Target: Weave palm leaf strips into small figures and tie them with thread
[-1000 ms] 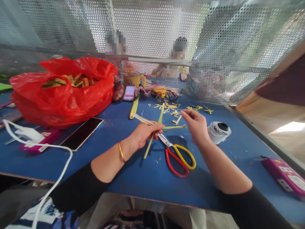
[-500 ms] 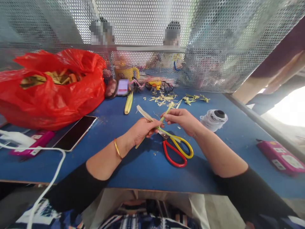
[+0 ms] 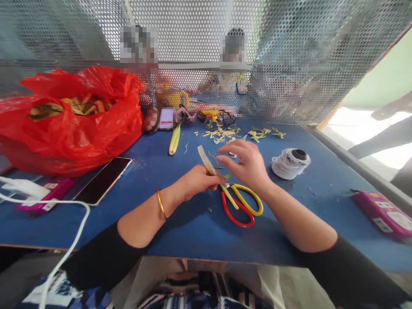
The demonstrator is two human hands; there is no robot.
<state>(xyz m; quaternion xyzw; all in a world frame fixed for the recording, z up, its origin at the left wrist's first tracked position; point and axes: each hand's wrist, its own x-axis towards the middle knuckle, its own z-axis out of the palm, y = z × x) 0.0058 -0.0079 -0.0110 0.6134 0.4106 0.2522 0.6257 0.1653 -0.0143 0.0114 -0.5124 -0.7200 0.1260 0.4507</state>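
My left hand (image 3: 201,179) is closed on several pale green leaf strips (image 3: 230,197). One whitish end (image 3: 206,159) sticks up past the fingers, and a green end slants down to the right over the scissors. Just right of it hovers my right hand (image 3: 244,161), its thumb and fingers apart with nothing seen between them. Beneath the hands lie scissors (image 3: 240,210) with one red and one yellow handle; their blades are mostly hidden. A folded yellow-green leaf piece (image 3: 174,140) rests farther back on the blue table (image 3: 193,234).
A red plastic bag (image 3: 106,141) of dry leaf pieces stands at left, by a phone (image 3: 104,180) and white cable (image 3: 84,219). Leaf scraps (image 3: 222,135) lie at the back, before a perforated metal screen (image 3: 193,30). A white thread spool (image 3: 289,164) and purple box (image 3: 383,212) are at right.
My right hand came in from the right, pinched a strip beside my left hand, and now has its fingers apart. The strips in my left hand have turned, one end now pointing down-right.
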